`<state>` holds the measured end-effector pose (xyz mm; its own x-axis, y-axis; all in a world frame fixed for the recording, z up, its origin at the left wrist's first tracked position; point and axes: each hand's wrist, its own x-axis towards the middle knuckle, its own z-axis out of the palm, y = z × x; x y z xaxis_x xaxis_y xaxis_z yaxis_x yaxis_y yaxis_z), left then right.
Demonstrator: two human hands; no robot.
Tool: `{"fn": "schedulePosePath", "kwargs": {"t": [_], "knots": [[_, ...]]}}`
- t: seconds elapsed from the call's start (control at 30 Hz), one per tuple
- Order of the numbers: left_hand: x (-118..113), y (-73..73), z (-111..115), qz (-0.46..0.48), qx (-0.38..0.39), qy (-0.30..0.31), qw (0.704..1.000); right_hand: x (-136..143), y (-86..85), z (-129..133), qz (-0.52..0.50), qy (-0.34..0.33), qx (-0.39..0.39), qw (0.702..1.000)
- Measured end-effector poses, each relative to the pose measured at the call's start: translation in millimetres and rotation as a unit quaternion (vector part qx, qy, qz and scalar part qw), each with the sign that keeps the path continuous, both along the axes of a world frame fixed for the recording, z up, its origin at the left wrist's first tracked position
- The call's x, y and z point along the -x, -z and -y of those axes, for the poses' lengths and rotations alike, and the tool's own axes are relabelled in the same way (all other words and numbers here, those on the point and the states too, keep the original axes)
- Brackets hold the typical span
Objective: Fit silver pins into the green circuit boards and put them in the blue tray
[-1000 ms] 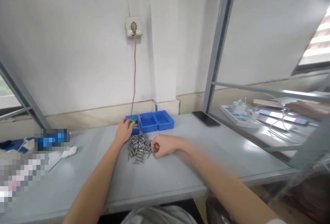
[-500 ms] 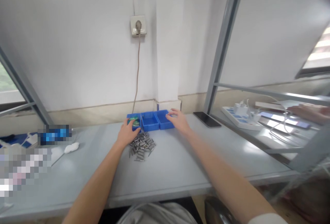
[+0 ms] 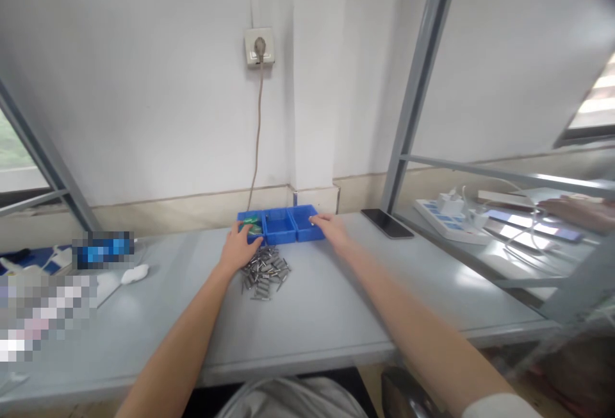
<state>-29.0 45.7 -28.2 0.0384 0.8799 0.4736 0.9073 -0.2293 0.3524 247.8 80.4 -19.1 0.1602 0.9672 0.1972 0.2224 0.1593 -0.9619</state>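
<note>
Three blue bins [image 3: 280, 236], one wall socket [image 3: 270, 38]

Cannot read any text, label, brand, number or sign. Can make out no lettering on the 3 blue trays [image 3: 281, 238], the dark flat device [image 3: 387, 223] or the wall socket [image 3: 268, 56]. Too small and blurred to read anything on the white power strip [image 3: 451, 230]; hidden by coarse blocks on the pixelated patch [image 3: 103, 249] at left.

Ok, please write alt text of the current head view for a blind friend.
A person's left hand is at the left blue bin of three, which holds green items; the right hand is over the right blue bin. A pile of small metal pins lies in front, on a grey table.
</note>
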Motion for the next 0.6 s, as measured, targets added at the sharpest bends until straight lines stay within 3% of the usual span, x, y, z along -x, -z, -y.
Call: {"fn": "schedulePosePath", "kwargs": {"t": [0.47, 0.6], "knots": [[3.1, 5.2, -4.9, -0.010, -0.021, 0.002, 1.000, 0.8, -1.5, 2.0, -0.016, -0.011, 0.010, 1.000], [0.3, 2.3, -0.4, 0.002, -0.007, -0.007, 1.000, 3.0, -1.6, 0.9, 0.024, 0.056, -0.049, 0.997]]}}
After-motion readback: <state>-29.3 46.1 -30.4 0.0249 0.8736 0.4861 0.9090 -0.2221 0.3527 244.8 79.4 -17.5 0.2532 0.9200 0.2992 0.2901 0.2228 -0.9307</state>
